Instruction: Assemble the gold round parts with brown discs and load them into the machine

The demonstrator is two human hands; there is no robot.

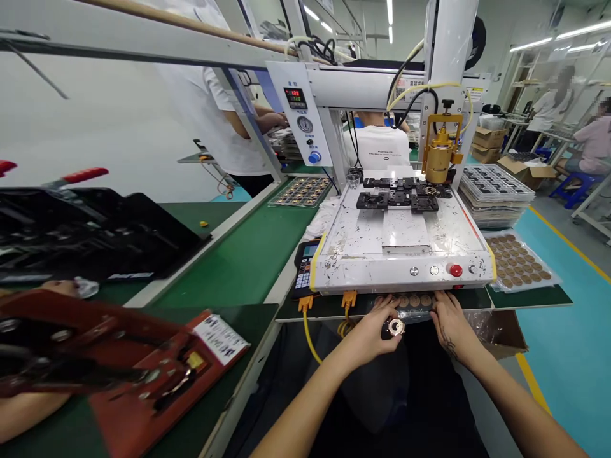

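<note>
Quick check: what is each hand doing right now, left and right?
Left hand: closed on a small black part with a metal ring.
Right hand: fingers on the tray of brown discs; grip cannot be told.

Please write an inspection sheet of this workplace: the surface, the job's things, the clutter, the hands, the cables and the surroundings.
Surface: green bench with a white dispensing machine on it; the machine's plate is scuffed and stained.
Job's things: small round metal part in the left hand; tray of round brown discs at the machine's front edge.
Clutter: second disc tray to the right, stacked trays behind it, red clamp tool at left.
Hands: left hand holds the part; right hand rests at the tray, fingers spread.
Cables: yellow cables hang from the machine's front; black and yellow hoses at the brass dispensing head.
Surroundings: other persons at neighbouring stations; cardboard boxes at the back.
</note>
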